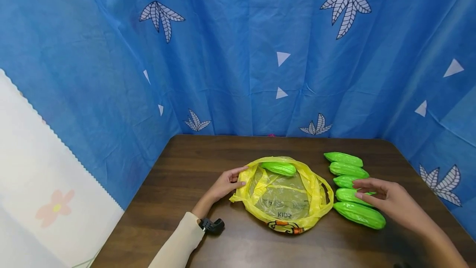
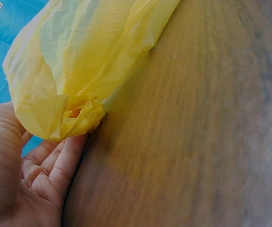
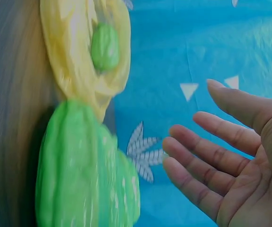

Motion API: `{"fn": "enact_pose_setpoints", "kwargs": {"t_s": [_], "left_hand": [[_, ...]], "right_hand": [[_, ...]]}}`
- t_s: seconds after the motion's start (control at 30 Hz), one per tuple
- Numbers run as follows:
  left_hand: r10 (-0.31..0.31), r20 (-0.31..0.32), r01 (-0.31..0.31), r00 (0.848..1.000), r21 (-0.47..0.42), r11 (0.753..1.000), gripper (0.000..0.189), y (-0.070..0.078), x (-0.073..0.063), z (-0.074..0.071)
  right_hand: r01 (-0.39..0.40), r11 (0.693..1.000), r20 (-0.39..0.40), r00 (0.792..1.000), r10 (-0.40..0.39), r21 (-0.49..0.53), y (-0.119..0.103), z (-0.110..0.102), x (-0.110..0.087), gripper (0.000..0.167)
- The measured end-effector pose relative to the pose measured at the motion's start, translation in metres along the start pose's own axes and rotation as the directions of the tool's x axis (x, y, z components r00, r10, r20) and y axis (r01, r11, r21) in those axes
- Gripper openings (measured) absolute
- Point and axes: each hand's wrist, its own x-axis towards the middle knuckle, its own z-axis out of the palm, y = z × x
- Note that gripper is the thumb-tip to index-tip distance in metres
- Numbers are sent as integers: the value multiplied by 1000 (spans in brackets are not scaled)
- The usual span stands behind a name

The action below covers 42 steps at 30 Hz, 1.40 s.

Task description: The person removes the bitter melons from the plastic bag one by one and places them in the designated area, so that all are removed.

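A yellow plastic bag [image 1: 314, 208] lies on the table with its mouth spread wide, one bright green bitter gourd [image 1: 279, 168] inside near the far rim. My left hand [image 1: 226, 185] holds the bag's left edge between thumb and fingers; the plastic hides part of the fingers in the left wrist view. Right of the bag, several glossy, ridged bitter gourds [image 1: 360, 215] lie in a row running away from me. Over the row's right side hovers my right hand [image 1: 388, 202]. In the right wrist view its fingers [image 3: 207, 156] are spread, apart from the gourds, holding nothing.
The dark brown wooden table [image 1: 160, 218] is bounded at the back and sides by a blue patterned curtain [image 1: 238, 61]. A white cloth with a flower print [image 1: 55, 208] hangs at the left. A black wrist device [image 1: 212, 226] is on the left wrist.
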Motion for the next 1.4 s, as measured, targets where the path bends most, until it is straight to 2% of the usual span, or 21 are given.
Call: {"fn": "enact_pose_setpoints", "kwargs": {"t_s": [0.27,0.5,0.8,1.17,1.4], "left_hand": [[0,-2,0,1000,-20,1000,58,-4,1,1],[-5,3,5,1000,-19,1000,59,-4,0,0],[-20,-11,20,1000,-8,1000,58,-3,-1,0],[-9,-18,8,1000,-34,999,57,-1,2,-1],[18,10,-17,1000,-39,999,58,-2,1,-1]], "right_hand": [[96,995,3,995,-96,3,-25,15,28,31],[126,992,19,992,-127,23,-39,28,48,32],[122,987,110,985,-133,102,-47,54,74,39],[163,982,162,971,-177,91,-53,74,104,40],[194,978,171,964,-205,76,-49,85,118,40]]}}
